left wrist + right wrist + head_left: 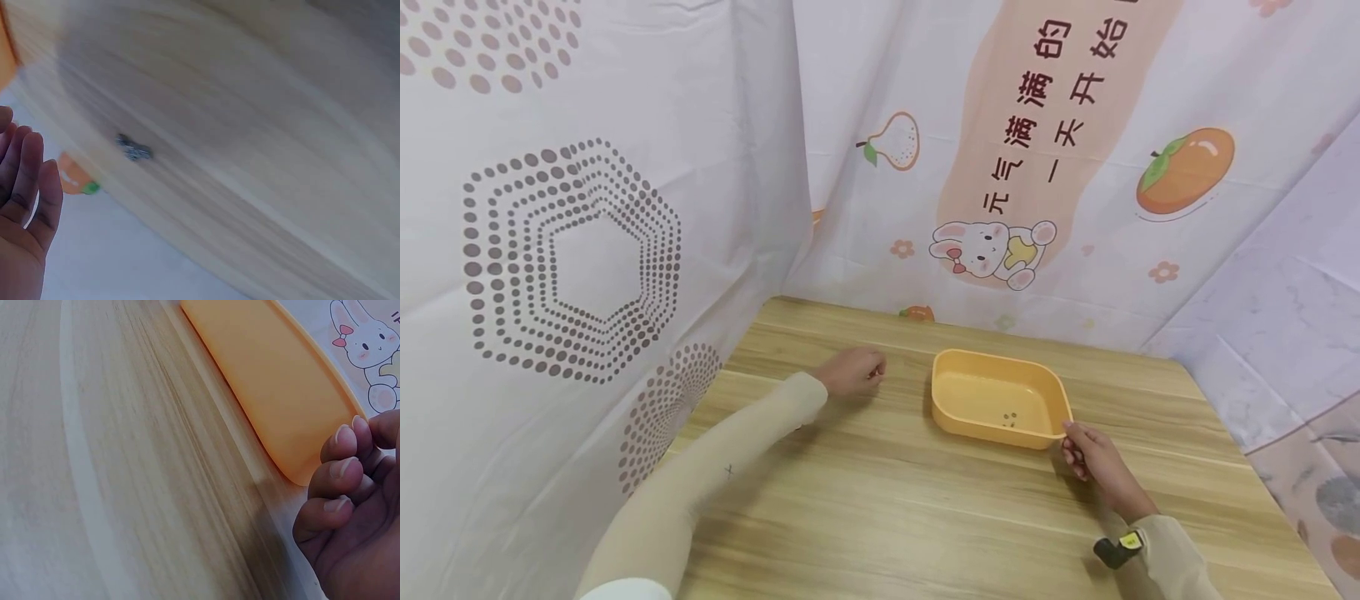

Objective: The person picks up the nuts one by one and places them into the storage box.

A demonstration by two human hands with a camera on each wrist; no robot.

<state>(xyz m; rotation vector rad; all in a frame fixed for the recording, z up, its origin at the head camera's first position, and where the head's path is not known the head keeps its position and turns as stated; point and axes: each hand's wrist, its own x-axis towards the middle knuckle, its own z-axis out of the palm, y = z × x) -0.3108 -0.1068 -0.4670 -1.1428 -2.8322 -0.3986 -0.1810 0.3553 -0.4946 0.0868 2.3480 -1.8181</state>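
My right hand [1093,458] pinches the near right corner of a shallow orange plastic tray [992,431] between thumb and fingertips; the other fingers curl below the rim. In the right wrist view the fingertips [342,467] meet the tray's end [275,381]. A few small metal pieces [1010,416] lie on the tray floor, too small to name. Left of the tray, my left hand [856,371] hovers over the table with loosely bent fingers and nothing visible in them. The left wrist view shows a little cluster of metal pieces [133,149] on the wood near that hand [25,200].
The wood-grain table [880,500] ends at a printed curtain [865,250] behind. Another hanging cloth [715,208] runs along the left side, and cloth also hangs on the right. A dark wrist device [1117,550] sits at the right cuff.
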